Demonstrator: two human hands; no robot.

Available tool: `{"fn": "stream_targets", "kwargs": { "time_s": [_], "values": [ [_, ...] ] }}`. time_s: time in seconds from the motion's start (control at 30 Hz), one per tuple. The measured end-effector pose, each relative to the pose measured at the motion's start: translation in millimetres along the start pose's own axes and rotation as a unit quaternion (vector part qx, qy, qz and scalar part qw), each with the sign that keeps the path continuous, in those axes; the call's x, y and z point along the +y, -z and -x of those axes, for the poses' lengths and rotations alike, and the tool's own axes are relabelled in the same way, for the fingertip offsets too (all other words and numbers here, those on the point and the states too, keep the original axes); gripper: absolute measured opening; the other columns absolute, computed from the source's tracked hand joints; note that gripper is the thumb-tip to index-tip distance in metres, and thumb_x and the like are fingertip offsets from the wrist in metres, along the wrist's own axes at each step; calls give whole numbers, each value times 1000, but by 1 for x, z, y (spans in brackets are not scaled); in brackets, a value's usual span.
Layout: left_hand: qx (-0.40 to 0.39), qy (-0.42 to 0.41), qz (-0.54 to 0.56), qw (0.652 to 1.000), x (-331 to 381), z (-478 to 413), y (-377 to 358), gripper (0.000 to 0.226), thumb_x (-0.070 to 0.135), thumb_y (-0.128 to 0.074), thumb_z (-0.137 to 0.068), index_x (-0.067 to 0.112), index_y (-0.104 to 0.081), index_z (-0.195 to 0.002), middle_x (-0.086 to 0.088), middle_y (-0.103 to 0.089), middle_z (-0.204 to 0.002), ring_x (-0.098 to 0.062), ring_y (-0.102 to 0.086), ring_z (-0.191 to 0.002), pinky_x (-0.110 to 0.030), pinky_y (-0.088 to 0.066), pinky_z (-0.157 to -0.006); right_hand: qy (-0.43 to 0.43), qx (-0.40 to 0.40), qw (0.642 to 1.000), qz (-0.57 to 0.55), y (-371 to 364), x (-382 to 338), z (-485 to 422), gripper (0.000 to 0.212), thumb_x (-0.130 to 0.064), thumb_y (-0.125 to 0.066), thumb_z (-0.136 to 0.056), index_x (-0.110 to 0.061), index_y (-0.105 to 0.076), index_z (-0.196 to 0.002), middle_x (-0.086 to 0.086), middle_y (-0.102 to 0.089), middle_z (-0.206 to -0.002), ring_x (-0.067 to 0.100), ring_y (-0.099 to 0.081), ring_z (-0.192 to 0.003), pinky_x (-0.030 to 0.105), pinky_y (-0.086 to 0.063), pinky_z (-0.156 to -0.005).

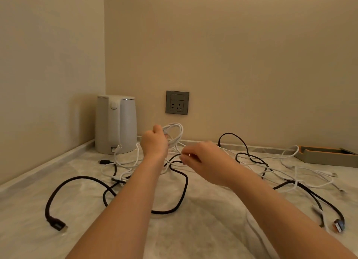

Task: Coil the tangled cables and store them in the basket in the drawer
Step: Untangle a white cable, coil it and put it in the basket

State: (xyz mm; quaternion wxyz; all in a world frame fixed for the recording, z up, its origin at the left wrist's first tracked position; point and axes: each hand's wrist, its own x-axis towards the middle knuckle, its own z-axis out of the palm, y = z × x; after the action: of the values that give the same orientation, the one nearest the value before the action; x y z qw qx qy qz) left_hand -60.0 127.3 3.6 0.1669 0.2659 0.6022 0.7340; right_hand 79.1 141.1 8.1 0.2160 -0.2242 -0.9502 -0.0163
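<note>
Left hand point(155, 142) grips a white coil point(174, 131) raised above the tabletop point(203, 210); right hand point(201, 160) pinches its trailing strand just beside.

My right hand point(203, 160) blurred about the fingers, whether they pinch anything unclear, white cable coil point(177, 128) partly hidden behind my gripping left hand point(155, 142), black cable point(182, 191) lost under my left forearm point(135, 200), that forearm and my right forearm point(271, 210) cut by the bottom edge, tray point(329, 156) clipped at the right edge.
</note>
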Motion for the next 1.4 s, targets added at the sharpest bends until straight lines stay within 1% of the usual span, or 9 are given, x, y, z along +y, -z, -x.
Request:
{"fn": "stream_targets", "kwargs": {
  "time_s": [0.17,0.27,0.5,0.67,0.83,0.97,1.07,1.2,1.4],
  "values": [
    [7,-178,-196,964,-8,-1,0,51,22,-28,-103,9,-54,-61,-5,-52,-59,-19,-48,-55,-31,-35,-53,38,134,985,99,10,-3,3,32,-40,-46,-97,-21,-52,-71,-8,-49,-68,20,-48,-64,31,-33,-55],
    [-97,-229,-257,934,-13,-1,-7,54,24,-29,-103,8,-53,-57,-9,-52,-57,-26,-48,-57,-35,-38,-60,-15,196,980,33,11,14,3,33,-49,-54,-89,-21,-62,-74,-11,-50,-62,14,-48,-60,31,-39,-55],
    [-384,-175,-191,886,-5,17,-14,49,23,-37,-103,12,-46,-56,11,-35,-32,-1,-27,-30,-17,-26,-37,-113,145,948,-259,9,54,4,36,-38,-72,-78,-12,-55,-60,-8,-38,-51,6,-32,-50,26,-26,-52],
    [-447,-95,-111,883,2,25,-18,49,31,-37,-102,12,-46,-58,7,-35,-40,-6,-26,-34,-15,-21,-39,-141,125,884,-428,12,52,9,31,-35,-59,-89,-11,-65,-71,2,-53,-62,10,-44,-57,19,-36,-57],
    [-376,-58,24,925,0,23,-12,45,29,-37,-101,9,-50,-63,2,-38,-44,-7,-29,-33,-14,-25,-35,-193,135,863,-447,-19,31,-3,43,-27,-42,-100,-15,-54,-61,-5,-40,-51,9,-28,-47,19,-25,-45],
    [-211,-21,35,977,3,10,-7,36,23,-35,-98,9,-46,-66,-2,-38,-50,-10,-30,-36,-16,-25,-36,-134,69,967,-206,-22,16,-6,38,-25,-37,-101,-17,-50,-66,-6,-46,-57,10,-41,-52,28,-34,-55],
    [-82,-34,-46,995,-4,-2,-1,39,21,-36,-98,10,-47,-61,-4,-43,-57,-17,-36,-47,-24,-31,-48,-78,4,995,-54,-19,4,-2,33,-29,-36,-100,-16,-51,-74,-1,-56,-73,22,-53,-74,37,-46,-70],
    [-5,-86,-139,986,-10,-9,3,45,22,-37,-98,10,-50,-57,-6,-47,-56,-22,-41,-55,-32,-34,-59,-14,26,994,108,1,-12,2,30,-35,-33,-102,-20,-41,-77,-3,-49,-76,22,-46,-72,32,-35,-61],
    [-25,-237,-335,912,-11,6,-2,52,29,-31,-102,10,-44,-55,-3,-43,-55,-23,-41,-54,-33,-26,-52,46,148,977,149,9,7,3,35,-44,-44,-97,-19,-62,-80,-8,-47,-74,20,-45,-61,27,-26,-47]
  ]
}}
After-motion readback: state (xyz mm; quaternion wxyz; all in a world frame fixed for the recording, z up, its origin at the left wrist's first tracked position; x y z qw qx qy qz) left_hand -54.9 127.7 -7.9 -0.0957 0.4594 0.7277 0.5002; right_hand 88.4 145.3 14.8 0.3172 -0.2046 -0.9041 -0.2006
